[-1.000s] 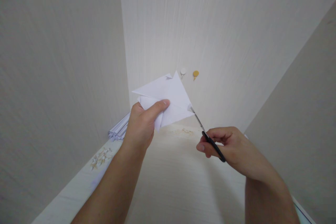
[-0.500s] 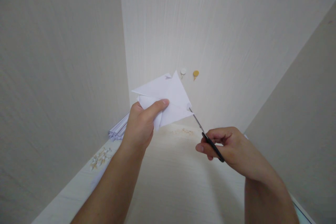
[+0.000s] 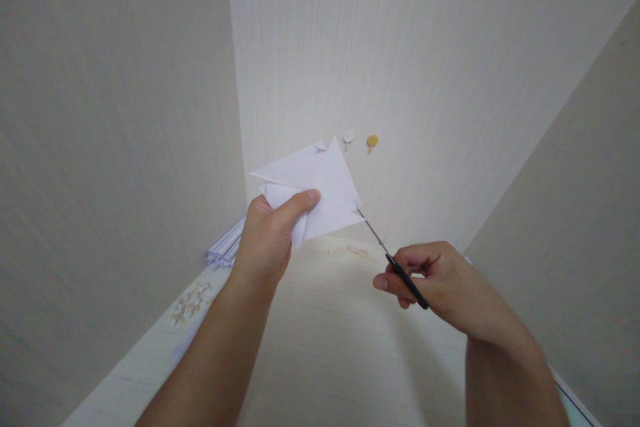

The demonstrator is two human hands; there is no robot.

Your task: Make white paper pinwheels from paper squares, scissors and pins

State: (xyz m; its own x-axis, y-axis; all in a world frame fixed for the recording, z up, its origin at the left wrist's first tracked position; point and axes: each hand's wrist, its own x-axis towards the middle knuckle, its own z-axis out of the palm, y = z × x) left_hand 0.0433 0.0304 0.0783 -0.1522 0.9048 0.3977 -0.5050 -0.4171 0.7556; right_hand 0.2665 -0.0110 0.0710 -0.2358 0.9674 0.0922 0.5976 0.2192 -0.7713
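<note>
My left hand (image 3: 267, 240) is closed round a folded white paper (image 3: 327, 183), held up above the desk with its pointed corners facing up and to the right. My right hand (image 3: 440, 283) grips a pair of scissors (image 3: 395, 265) with black handles. The thin blades point up and left, and their tip meets the paper's right corner. The fingers of my right hand wrap the handles, which are mostly hidden.
A pale wood-grain desk (image 3: 325, 347) sits in a corner between light walls. A stack of white papers (image 3: 227, 247) lies at the back left. Small scraps (image 3: 193, 300) dot the left edge. Two round pins, white (image 3: 349, 137) and yellow (image 3: 372, 141), sit on the back wall.
The scissors have drawn back slightly, down and right, so only the blade tip touches the paper's right corner. My left hand and the paper have barely moved.
</note>
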